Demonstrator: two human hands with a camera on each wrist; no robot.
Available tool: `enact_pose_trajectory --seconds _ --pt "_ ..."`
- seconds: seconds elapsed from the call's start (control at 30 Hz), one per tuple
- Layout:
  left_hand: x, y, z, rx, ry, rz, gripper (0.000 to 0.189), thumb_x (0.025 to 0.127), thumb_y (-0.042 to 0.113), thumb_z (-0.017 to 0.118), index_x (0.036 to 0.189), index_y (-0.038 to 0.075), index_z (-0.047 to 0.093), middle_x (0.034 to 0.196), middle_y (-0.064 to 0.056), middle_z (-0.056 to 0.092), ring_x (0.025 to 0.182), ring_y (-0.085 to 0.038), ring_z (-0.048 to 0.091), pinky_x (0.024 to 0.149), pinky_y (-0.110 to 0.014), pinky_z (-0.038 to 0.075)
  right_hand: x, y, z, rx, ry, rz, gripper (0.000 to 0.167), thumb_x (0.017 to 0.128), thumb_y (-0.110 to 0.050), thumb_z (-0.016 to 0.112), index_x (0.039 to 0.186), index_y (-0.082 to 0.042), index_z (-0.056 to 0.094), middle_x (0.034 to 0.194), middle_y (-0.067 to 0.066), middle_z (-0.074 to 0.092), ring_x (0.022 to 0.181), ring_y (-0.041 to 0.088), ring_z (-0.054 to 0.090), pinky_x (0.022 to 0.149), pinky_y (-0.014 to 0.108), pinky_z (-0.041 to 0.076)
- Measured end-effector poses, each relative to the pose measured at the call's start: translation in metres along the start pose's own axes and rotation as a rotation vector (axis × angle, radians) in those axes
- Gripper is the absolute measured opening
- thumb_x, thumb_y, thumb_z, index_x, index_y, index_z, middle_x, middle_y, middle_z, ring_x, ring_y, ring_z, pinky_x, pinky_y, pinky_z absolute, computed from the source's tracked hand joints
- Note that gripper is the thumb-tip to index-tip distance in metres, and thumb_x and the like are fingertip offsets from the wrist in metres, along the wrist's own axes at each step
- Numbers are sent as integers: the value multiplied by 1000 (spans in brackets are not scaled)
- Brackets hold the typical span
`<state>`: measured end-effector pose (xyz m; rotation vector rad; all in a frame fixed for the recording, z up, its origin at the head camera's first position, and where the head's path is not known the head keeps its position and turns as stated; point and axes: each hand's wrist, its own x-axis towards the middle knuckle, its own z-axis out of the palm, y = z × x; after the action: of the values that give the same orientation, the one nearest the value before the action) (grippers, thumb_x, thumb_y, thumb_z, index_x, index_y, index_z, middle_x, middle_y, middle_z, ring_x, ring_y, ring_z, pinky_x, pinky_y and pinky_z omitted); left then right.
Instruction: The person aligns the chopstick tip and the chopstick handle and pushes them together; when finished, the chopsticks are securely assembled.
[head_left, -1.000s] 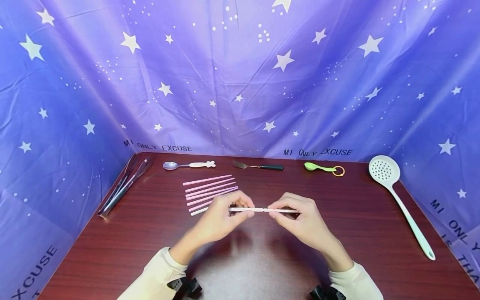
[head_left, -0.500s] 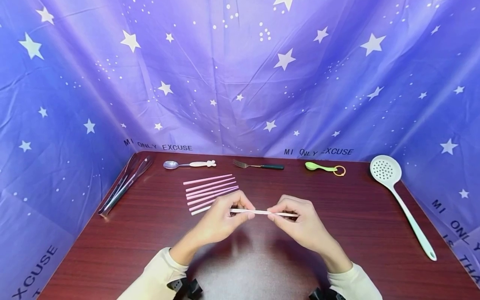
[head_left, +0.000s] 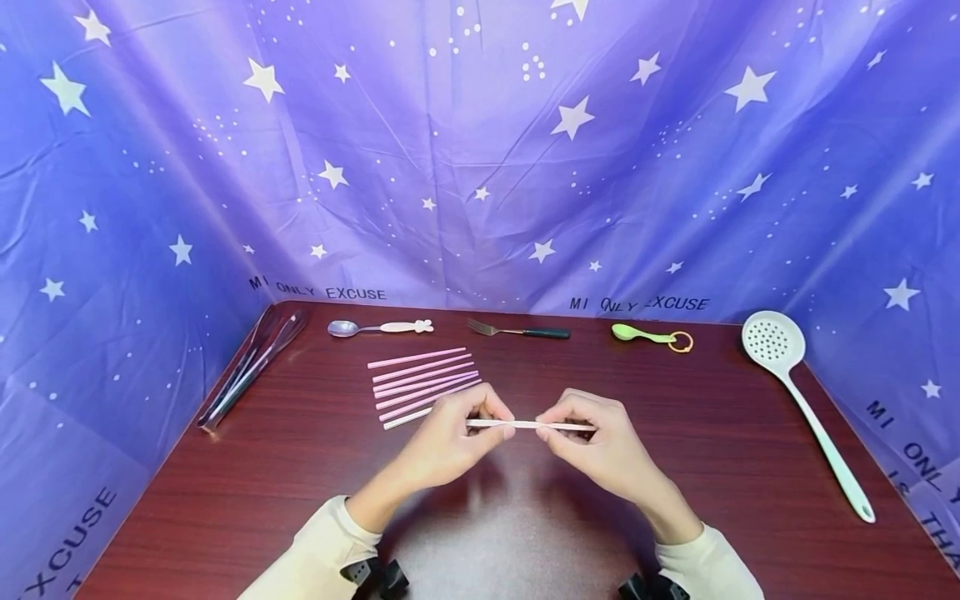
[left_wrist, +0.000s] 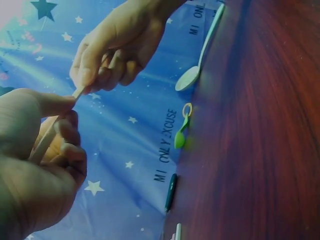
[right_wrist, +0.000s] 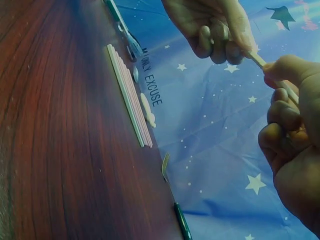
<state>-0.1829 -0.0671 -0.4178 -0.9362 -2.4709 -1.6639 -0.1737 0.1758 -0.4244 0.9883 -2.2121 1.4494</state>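
Note:
In the head view my left hand (head_left: 450, 437) pinches one side of a thin white straw (head_left: 525, 424) between thumb and fingers. My right hand (head_left: 603, 433) pinches its other side, so the straw lies level above the table, with a short stretch bare between the fingertips. Both wrist views show the same straw (left_wrist: 46, 142) running out of each fist-like grip, its far ends partly hidden by the palms. Behind my left hand lies a row of pink and purple straws (head_left: 420, 358) with a white straw (head_left: 405, 417) nearest me, its right part covered by that hand.
Along the back of the wooden table (head_left: 247, 500) lie a spoon (head_left: 378, 327), a fork (head_left: 517, 330) and a small green spoon (head_left: 645, 334) with a ring. A whisk-like utensil (head_left: 251, 371) is at left, a white skimmer (head_left: 806, 412) at right. Starry cloth (head_left: 480, 142) hangs around.
The dark mark seen mid-straw a second ago no longer shows, and the straw looks continuous. My left fingertips have come slightly closer to the right ones. Both hands still pinch it.

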Motion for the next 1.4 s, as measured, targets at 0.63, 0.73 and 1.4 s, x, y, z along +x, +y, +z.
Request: enact_pose_trajectory --seconds 0.63,0.73,1.4 --pt "-33 -17 -49 312 50 57 12 85 13 82 91 22 75 84 15 67 78 0 59 69 -22 52 1 14 -8 -36 -90 65 22 87 -5 81 99 -22 76 83 -10 66 65 3 52 50 19 40" --pt "-38 -25 -53 325 70 77 14 84 12 83 89 23 75 82 16 65 75 0 58 66 -22 51 -4 16 -12 -47 -90 105 19 87 -7 81 99 -22 77 81 -11 64 63 4 49 50 20 38" --pt "-57 -92 -67 540 150 -212 19 79 8 85 77 19 70 70 11 58 64 3 50 60 -19 45 -8 29 -28 -78 -63 189 22 89 -6 79 97 -26 74 78 -9 61 64 7 52 51 24 41"
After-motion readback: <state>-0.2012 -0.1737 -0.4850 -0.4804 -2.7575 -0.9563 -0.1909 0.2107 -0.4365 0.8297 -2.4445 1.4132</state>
